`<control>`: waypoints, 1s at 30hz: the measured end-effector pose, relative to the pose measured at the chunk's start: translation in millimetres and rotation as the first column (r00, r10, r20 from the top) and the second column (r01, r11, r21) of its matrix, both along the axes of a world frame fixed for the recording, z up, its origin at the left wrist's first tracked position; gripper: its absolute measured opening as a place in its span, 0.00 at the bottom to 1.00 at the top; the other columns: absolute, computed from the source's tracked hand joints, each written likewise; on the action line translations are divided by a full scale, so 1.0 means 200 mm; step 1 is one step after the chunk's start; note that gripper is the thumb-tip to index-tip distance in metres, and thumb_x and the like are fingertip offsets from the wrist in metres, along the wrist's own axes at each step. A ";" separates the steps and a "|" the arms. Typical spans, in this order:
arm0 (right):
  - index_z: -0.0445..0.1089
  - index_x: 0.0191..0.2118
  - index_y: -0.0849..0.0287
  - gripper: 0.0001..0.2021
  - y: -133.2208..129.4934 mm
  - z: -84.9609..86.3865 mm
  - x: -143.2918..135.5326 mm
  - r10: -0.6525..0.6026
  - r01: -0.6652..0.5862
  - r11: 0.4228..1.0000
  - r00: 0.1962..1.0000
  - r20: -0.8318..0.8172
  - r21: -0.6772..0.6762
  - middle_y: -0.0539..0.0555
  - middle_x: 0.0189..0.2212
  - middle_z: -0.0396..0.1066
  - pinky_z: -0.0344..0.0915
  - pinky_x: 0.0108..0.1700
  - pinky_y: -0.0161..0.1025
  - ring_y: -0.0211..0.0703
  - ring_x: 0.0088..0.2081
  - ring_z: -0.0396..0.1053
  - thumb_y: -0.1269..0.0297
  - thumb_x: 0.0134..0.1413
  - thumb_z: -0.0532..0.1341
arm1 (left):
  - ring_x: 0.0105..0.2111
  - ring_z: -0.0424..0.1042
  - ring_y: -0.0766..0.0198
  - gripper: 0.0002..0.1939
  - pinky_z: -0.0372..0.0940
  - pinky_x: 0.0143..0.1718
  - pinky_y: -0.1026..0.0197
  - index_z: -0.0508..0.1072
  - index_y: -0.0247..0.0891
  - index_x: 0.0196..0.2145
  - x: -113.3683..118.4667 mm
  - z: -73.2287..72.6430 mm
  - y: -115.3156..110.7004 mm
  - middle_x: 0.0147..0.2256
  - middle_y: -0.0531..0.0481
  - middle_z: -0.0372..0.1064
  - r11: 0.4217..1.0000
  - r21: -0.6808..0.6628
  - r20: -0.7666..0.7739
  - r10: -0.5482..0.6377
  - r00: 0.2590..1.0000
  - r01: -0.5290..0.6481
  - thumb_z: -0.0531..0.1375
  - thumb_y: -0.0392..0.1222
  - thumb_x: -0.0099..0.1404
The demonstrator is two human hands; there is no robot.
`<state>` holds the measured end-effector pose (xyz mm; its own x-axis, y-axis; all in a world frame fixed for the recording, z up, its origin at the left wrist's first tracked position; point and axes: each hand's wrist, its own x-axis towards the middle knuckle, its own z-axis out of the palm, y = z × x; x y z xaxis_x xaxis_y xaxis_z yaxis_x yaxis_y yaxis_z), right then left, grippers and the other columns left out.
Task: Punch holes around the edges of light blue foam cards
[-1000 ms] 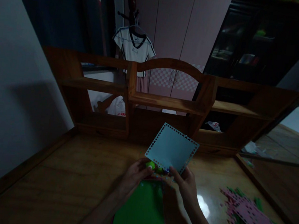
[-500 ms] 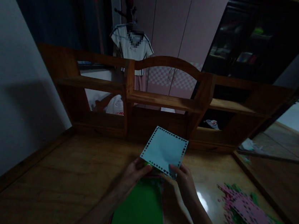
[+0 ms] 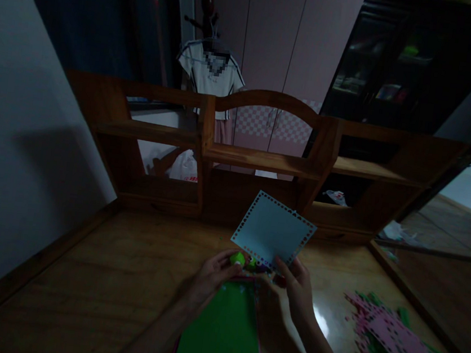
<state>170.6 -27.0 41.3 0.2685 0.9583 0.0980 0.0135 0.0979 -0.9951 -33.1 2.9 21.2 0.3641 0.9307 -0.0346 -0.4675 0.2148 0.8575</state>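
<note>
A pale blue square sheet [image 3: 274, 230], its border punched with rows of small holes, is tilted above the wooden surface. My right hand [image 3: 296, 285] pinches its lower right edge. Between the thumb and fingers of my left hand [image 3: 216, 273] is a small bright green object [image 3: 238, 259], just below the sheet's left corner. More small green, purple and red items [image 3: 258, 266] lie behind and between the hands, partly hidden. Below the hands lies a green board [image 3: 222, 328] with a pink edge, with tiny blue bits near its far end.
At the right is a pile of pink and green punched strips [image 3: 403, 343]. A wooden shelf unit [image 3: 263, 160] stands at the back of the wooden table [image 3: 142, 279]. A white wall [image 3: 30, 147] rises at the left.
My right hand has moved the blue sheet up and to the right, away from my left hand. The green object in my left hand now shows clearly.
</note>
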 end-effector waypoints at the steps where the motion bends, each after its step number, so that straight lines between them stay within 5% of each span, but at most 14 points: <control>1: 0.69 0.36 0.57 0.11 0.00 0.00 0.00 0.006 -0.006 1.000 1.000 0.006 0.002 0.51 0.30 0.70 0.61 0.29 0.34 0.40 0.30 0.65 0.55 0.50 0.62 | 0.44 0.70 0.56 0.25 0.65 0.46 0.58 0.68 0.31 0.49 0.00 0.00 0.00 0.48 0.36 0.68 1.000 -0.001 0.000 -0.001 1.000 0.001 0.66 0.38 0.53; 8: 0.69 0.39 0.57 0.11 -0.01 0.00 -0.02 0.051 -0.052 0.998 0.999 0.020 0.035 0.52 0.34 0.71 0.60 0.30 0.33 0.40 0.32 0.65 0.57 0.53 0.60 | 0.44 0.70 0.56 0.24 0.63 0.48 0.58 0.68 0.32 0.48 0.01 -0.04 0.01 0.47 0.37 0.68 1.000 -0.008 0.000 0.010 1.000 -0.010 0.66 0.39 0.54; 30: 0.71 0.39 0.57 0.13 -0.01 0.03 -0.03 0.029 -0.030 0.999 0.999 0.026 0.023 0.54 0.36 0.73 0.63 0.30 0.35 0.44 0.34 0.68 0.54 0.51 0.61 | 0.46 0.70 0.57 0.22 0.61 0.53 0.57 0.71 0.29 0.46 -0.01 0.04 -0.01 0.47 0.37 0.69 0.997 -0.075 0.074 -0.018 0.997 0.024 0.66 0.39 0.54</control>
<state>163.8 -29.8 47.5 0.2373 0.9631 0.1268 0.0362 0.1217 -0.9919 -34.6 0.6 28.9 0.3880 0.9184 -0.0775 -0.5233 0.2887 0.8017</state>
